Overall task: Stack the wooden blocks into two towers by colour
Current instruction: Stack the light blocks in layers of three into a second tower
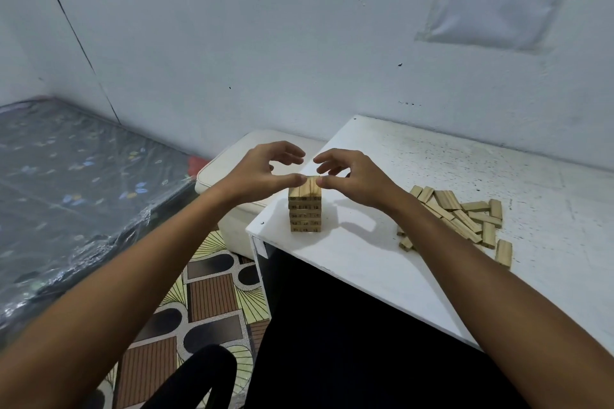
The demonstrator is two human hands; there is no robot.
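Observation:
A tower of light wooden blocks (pixel 305 212) with printed numbers stands several layers high near the left front corner of the white table (pixel 382 262). My left hand (pixel 262 173) hovers at its top left, thumb tip touching the top layer and fingers curled loosely above it. My right hand (pixel 352 179) is at the top right, thumb and a fingertip pinching the right end of the top layer. A loose pile of the same light blocks (pixel 461 219) lies on the table to the right, partly behind my right forearm.
The table's left edge is close to the tower. A white padded stool (pixel 232 183) stands just left of the table. A dark plastic-wrapped mattress (pixel 73 176) lies farther left on a patterned floor (pixel 206 295). The wall runs behind the table, with a paper sheet (pixel 498 0) on it.

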